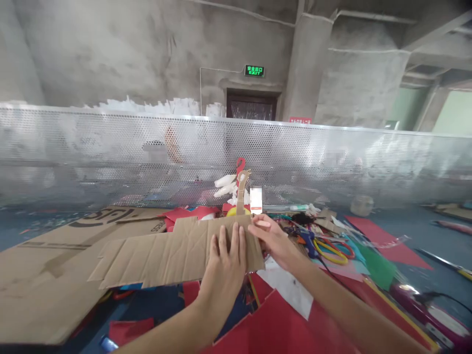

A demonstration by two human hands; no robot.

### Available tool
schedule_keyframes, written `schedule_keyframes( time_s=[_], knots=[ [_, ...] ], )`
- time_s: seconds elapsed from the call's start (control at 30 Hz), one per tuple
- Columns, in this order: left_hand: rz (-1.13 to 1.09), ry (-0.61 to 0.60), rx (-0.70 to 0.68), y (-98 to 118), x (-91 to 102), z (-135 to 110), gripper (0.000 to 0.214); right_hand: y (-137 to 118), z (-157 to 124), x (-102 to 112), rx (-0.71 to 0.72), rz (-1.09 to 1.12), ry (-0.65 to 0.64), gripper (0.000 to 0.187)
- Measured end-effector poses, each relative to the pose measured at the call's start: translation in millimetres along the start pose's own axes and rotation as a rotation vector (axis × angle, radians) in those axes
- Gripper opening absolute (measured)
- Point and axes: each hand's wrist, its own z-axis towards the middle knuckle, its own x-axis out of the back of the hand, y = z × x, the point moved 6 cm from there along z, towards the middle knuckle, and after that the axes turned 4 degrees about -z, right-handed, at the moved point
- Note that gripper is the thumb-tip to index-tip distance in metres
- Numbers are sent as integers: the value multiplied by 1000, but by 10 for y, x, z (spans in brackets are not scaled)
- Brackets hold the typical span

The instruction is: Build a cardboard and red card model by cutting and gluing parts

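Observation:
A long, creased strip of brown cardboard (158, 253) lies across the work surface in front of me. My left hand (224, 268) rests flat on its right part, fingers stretched out and pressing down. My right hand (271, 238) pinches the strip's right end, thumb on top and fingers curled at the edge. Just behind the strip stands a small cardboard upright with a red loop (241, 182) and some white rolled pieces (224, 186).
A large flat cardboard sheet (40, 265) lies at the left. Red paper sheets (280, 324) lie near me. Scissors with yellow and red handles (332, 248), green paper (376, 265) and craft scraps lie to the right. A perforated metal screen (332, 162) closes the back.

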Motion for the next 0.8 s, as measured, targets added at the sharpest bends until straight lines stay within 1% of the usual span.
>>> schedule_keyframes(
  time_s=[0.07,0.13,0.2,0.23,0.27,0.3,0.33,0.37,0.43,0.47,0.53,0.57,0.6,0.67,0.7,0.77,0.8],
  knots=[
    [-13,12,-20,52,9,-26,60,20,-54,-19,4,41,41,46],
    [-56,8,-63,86,60,-62,60,-16,-38,41,11,49,99,49],
    [-138,-11,-113,57,176,-89,62,-95,39,200,-2,1,142,49],
    [-189,-24,-125,3,258,-92,65,-153,94,322,2,-36,163,49],
    [-235,-30,-148,-67,355,-86,66,-230,154,474,27,-86,197,48],
    [-270,-38,-151,-168,452,-69,65,-302,217,621,42,-156,197,47],
    [-302,-44,-151,-287,545,-41,63,-357,282,752,37,-215,156,46],
    [-337,-54,-130,-429,621,-2,59,-393,338,866,11,-270,88,45],
    [-440,-116,-70,-717,674,92,56,-482,404,1092,5,-375,34,43],
    [-503,-156,-22,-850,647,142,55,-503,418,1153,-18,-407,-22,42],
    [-679,-236,35,-1006,498,231,53,-533,421,1174,-37,-458,-143,40],
    [-812,-302,36,-1005,372,263,53,-537,418,1134,-40,-482,-213,38],
    [-979,-382,30,-954,223,282,53,-532,417,1071,-37,-511,-282,37],
    [-1337,-610,46,-734,-128,263,55,-497,439,897,-9,-586,-406,33],
    [-1496,-703,80,-602,-300,238,54,-467,462,799,16,-626,-459,31],
    [-1734,-814,221,-364,-629,174,50,-388,521,603,94,-705,-547,28],
    [-1837,-800,290,-271,-760,154,49,-338,549,516,134,-741,-578,26]
  ],
)
